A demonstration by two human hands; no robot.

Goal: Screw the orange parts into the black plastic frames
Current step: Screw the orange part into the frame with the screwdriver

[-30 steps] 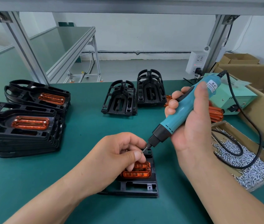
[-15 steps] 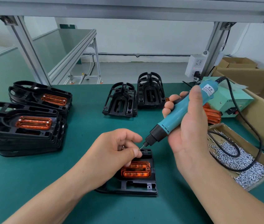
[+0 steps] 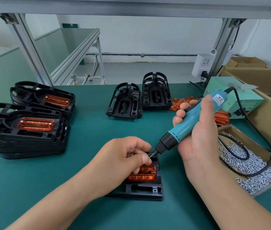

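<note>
A dark green worktop (image 3: 90, 146) under an aluminium-profile rack carried the job; on its near edge lay a flat black plastic frame (image 3: 144, 190), and seated in it was a ribbed translucent orange part (image 3: 144, 175), its long axis running left to right across the person's front; the left hand (image 3: 123, 161) hovered directly over the part's far left portion and hid it, fingers curled, thumb and forefinger pinching what looked like a small silver screw (image 3: 148, 157), too small to be sure of; the right hand (image 3: 199, 135) was wrapped round a teal corded electric screwdriver (image 3: 181, 130), whose long axis slanted from upper right down to lower left, so that its bit met the left fingertips just above the frame's far edge; the part therefore lay below and slightly nearer than the bit, closer to the left hand than to the right; the coming move probably called for the driver to be tipped towards upright and brought down over the part's right end; an open cardboard box of loose screws (image 3: 227, 128) sat just right of the right forearm.
</note>
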